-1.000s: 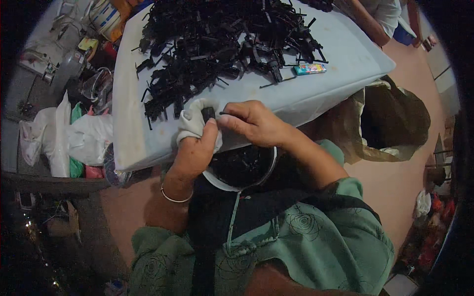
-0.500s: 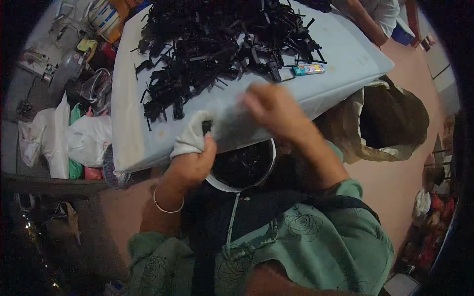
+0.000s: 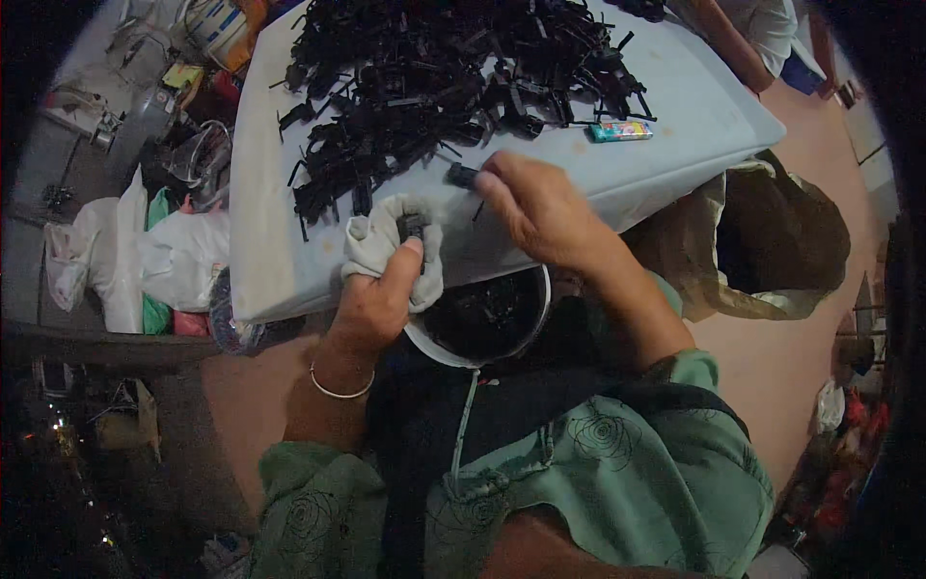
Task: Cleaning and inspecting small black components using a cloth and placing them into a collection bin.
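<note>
My left hand point(image 3: 374, 307) is closed on a bunched whitish cloth point(image 3: 368, 249), the thumb pressing a small black plastic part point(image 3: 413, 230) against it. Just to the right, my right hand point(image 3: 542, 207) pinches another black plastic piece point(image 3: 463, 176) between thumb and fingers. A thin black prong hangs below those fingers. Both hands are over the near edge of the pale-topped table point(image 3: 675, 96). Beyond them lies a big heap of black plastic parts point(image 3: 415, 96) with thin prongs. Below the cloth, a white-rimmed bucket point(image 3: 540, 323) holds dark pieces, hard to make out.
A small colourful packet point(image 3: 620, 131) lies right of the heap. On the right stands a large open brown sack point(image 3: 680, 261). White plastic bags point(image 3: 183, 253) sit left of the table. Another person's arm point(image 3: 728, 39) reaches in at the far right corner.
The cloth in my left hand has turned and spread, showing more of the black part. My right hand, blurred before, is sharper now, and a black piece shows at its fingertips.
</note>
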The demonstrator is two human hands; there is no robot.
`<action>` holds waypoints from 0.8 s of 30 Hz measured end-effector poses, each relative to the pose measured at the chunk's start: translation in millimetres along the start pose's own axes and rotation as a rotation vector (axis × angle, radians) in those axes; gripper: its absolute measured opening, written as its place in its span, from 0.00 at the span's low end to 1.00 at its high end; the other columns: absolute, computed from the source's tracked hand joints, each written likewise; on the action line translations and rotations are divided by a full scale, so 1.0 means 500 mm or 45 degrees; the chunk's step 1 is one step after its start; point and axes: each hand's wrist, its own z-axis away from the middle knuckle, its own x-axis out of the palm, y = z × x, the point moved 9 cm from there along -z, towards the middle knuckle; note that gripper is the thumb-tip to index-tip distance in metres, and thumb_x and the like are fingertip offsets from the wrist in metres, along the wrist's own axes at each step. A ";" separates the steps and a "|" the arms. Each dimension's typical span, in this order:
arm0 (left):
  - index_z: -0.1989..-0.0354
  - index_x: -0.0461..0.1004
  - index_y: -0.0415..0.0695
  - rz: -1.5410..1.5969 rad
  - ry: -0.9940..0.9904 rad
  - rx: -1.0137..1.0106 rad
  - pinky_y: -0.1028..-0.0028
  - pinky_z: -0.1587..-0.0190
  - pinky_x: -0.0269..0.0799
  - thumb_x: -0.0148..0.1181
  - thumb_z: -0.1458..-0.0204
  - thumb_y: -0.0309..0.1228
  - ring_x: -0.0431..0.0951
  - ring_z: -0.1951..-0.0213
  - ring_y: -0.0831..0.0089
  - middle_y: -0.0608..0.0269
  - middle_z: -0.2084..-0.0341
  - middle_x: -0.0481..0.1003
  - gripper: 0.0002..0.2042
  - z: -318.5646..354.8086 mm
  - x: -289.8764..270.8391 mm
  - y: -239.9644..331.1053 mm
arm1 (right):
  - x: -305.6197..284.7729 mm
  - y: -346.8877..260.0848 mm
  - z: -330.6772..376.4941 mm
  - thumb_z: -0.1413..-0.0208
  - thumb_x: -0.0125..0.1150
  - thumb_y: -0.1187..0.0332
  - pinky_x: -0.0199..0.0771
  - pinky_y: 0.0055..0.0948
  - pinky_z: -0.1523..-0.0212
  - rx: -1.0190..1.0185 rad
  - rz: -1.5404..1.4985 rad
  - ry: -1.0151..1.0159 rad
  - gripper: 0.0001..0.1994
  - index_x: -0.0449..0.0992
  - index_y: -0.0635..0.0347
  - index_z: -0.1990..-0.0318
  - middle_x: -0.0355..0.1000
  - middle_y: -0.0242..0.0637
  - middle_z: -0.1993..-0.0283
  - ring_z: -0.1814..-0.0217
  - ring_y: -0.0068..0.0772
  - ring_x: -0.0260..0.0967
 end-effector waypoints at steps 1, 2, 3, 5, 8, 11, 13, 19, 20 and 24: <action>0.53 0.59 0.41 -0.207 0.005 0.127 0.83 0.78 0.58 0.42 0.50 0.22 0.62 0.79 0.83 0.66 0.74 0.66 0.14 -0.001 0.002 0.017 | 0.028 -0.029 0.011 0.47 0.49 0.64 0.63 0.35 0.74 -0.113 -0.345 -0.182 0.11 0.65 0.64 0.70 0.64 0.43 0.79 0.78 0.44 0.62; 0.53 0.59 0.40 -0.416 0.007 0.253 0.81 0.75 0.60 0.42 0.50 0.22 0.64 0.77 0.80 0.65 0.73 0.67 0.14 -0.001 0.008 0.034 | 0.049 -0.065 0.027 0.45 0.47 0.65 0.61 0.33 0.75 -0.223 -0.689 -0.361 0.10 0.64 0.65 0.71 0.62 0.41 0.81 0.80 0.39 0.59; 0.53 0.59 0.39 -0.623 0.008 0.379 0.80 0.73 0.62 0.42 0.51 0.22 0.65 0.75 0.78 0.64 0.72 0.67 0.15 0.001 0.016 0.049 | 0.048 -0.096 0.036 0.43 0.44 0.67 0.59 0.29 0.75 -0.345 -0.785 -0.355 0.11 0.63 0.65 0.74 0.57 0.39 0.83 0.80 0.30 0.52; 0.54 0.59 0.38 -1.037 0.015 0.635 0.76 0.67 0.66 0.42 0.52 0.22 0.68 0.70 0.73 0.63 0.70 0.67 0.15 0.012 0.038 0.073 | 0.066 -0.097 0.039 0.43 0.44 0.67 0.59 0.29 0.76 -0.230 -0.834 -0.400 0.11 0.63 0.65 0.75 0.57 0.39 0.83 0.80 0.28 0.52; 0.55 0.60 0.35 -1.166 0.171 0.465 0.70 0.61 0.65 0.42 0.54 0.23 0.70 0.65 0.64 0.54 0.68 0.67 0.16 0.011 0.003 0.032 | 0.085 -0.092 0.042 0.43 0.44 0.68 0.58 0.28 0.76 -0.139 -0.865 -0.415 0.12 0.63 0.65 0.77 0.56 0.38 0.84 0.80 0.26 0.51; 0.55 0.60 0.34 -1.117 0.150 0.525 0.68 0.60 0.65 0.43 0.55 0.24 0.70 0.64 0.59 0.46 0.66 0.67 0.16 0.013 0.015 0.040 | 0.094 -0.095 0.041 0.43 0.44 0.68 0.58 0.26 0.77 -0.166 -0.860 -0.301 0.13 0.63 0.65 0.77 0.56 0.38 0.84 0.80 0.23 0.51; 0.56 0.60 0.33 -1.235 0.209 0.561 0.67 0.60 0.65 0.43 0.55 0.24 0.70 0.64 0.58 0.46 0.66 0.67 0.16 0.019 0.020 0.044 | 0.099 -0.094 0.042 0.43 0.44 0.67 0.58 0.25 0.77 -0.169 -0.870 -0.217 0.13 0.63 0.65 0.77 0.56 0.37 0.84 0.80 0.22 0.51; 0.56 0.60 0.33 -1.336 0.313 0.600 0.65 0.62 0.65 0.44 0.54 0.25 0.70 0.66 0.55 0.46 0.68 0.68 0.16 0.035 0.001 0.035 | 0.121 -0.092 0.047 0.42 0.44 0.66 0.57 0.25 0.79 -0.074 -1.006 -0.271 0.14 0.62 0.64 0.78 0.56 0.36 0.83 0.79 0.19 0.49; 0.55 0.61 0.33 -1.235 0.312 0.585 0.65 0.62 0.65 0.45 0.54 0.24 0.70 0.66 0.55 0.47 0.68 0.68 0.16 0.034 -0.002 0.039 | 0.130 -0.089 0.043 0.43 0.45 0.65 0.58 0.26 0.79 -0.044 -1.028 -0.403 0.14 0.63 0.64 0.77 0.58 0.37 0.83 0.81 0.21 0.51; 0.55 0.61 0.35 -1.401 0.113 0.454 0.65 0.62 0.65 0.49 0.54 0.25 0.70 0.65 0.56 0.48 0.68 0.69 0.17 0.025 0.010 0.041 | 0.030 -0.055 0.002 0.48 0.50 0.63 0.62 0.32 0.77 -0.185 -0.211 -0.038 0.12 0.65 0.63 0.75 0.64 0.42 0.81 0.81 0.35 0.63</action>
